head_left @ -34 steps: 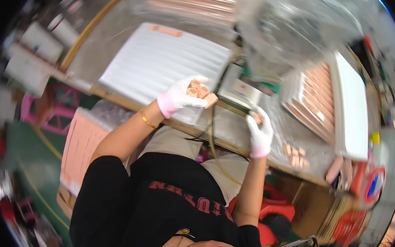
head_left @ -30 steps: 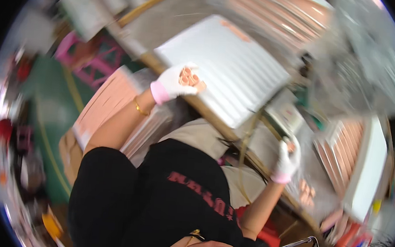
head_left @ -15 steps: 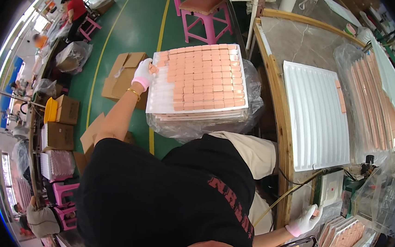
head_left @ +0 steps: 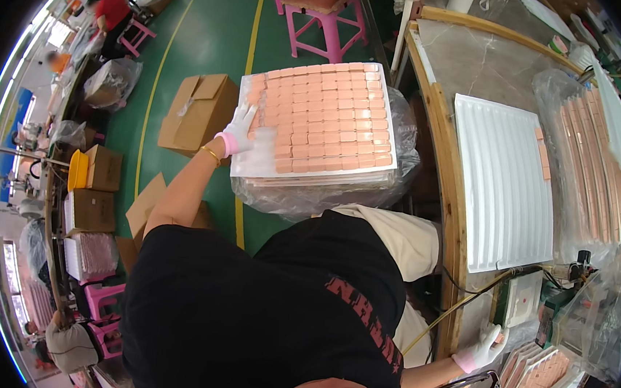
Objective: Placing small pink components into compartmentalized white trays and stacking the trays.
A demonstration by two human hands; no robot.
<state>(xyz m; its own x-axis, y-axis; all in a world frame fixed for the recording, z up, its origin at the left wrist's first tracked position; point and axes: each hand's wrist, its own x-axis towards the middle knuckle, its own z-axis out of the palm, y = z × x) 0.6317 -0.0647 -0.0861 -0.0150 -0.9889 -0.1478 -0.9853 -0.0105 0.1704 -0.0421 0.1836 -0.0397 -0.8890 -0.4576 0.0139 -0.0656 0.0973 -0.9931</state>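
My left hand (head_left: 239,126), in a white glove with a pink cuff, is at the left edge of a white ribbed tray (head_left: 255,162). Its fingers stretch out against the leftmost of the small copper-coloured blocks (head_left: 324,115), which lie in rows over most of the tray. That tray tops a stack wrapped in clear plastic. Low on the right, my gloved right hand (head_left: 483,348) has its fingers curled round a small copper-coloured block (head_left: 499,339), beside a small white-topped device (head_left: 522,298).
On the bench to the right lies another white ribbed tray (head_left: 501,187) with a few blocks along its right edge. Filled trays (head_left: 593,165) stand on edge beyond it, and more (head_left: 536,379) near my right hand. A cardboard box (head_left: 196,112) and pink stool (head_left: 327,24) stand on the floor.
My left hand has moved slightly down and right, and its fingers have straightened from around blocks onto the tray's left columns, where more blocks now lie. My right hand has barely moved.
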